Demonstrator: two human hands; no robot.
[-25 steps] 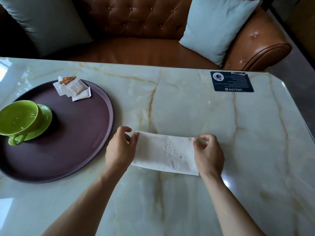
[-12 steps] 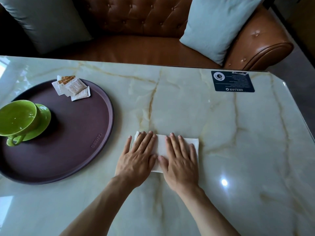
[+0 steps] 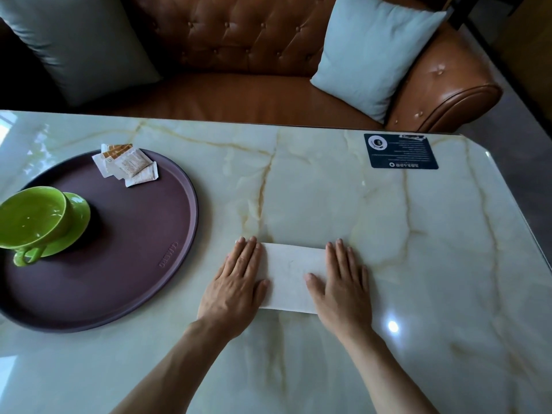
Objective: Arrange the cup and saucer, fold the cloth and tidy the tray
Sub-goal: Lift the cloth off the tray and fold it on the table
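A white cloth [image 3: 291,276] lies folded into a rectangle on the marble table [image 3: 328,198]. My left hand [image 3: 236,286] rests flat on its left end, and my right hand [image 3: 342,283] lies flat on its right end; both palms are down with fingers extended, gripping nothing. To the left sits a round dark purple tray [image 3: 143,264]. A green cup [image 3: 31,221] stands on a green saucer [image 3: 77,216] at the tray's left side. Several small sachets [image 3: 128,167] lie at the tray's far rim.
A dark printed card [image 3: 400,150] lies at the table's far right. Behind the table is a brown leather sofa [image 3: 245,49] with a pale blue cushion [image 3: 373,52] and a grey cushion [image 3: 74,46].
My hands slid apart from the middle of the cloth to its two ends, pressing it flat. One second ago they were pinching the ends of the cloth.
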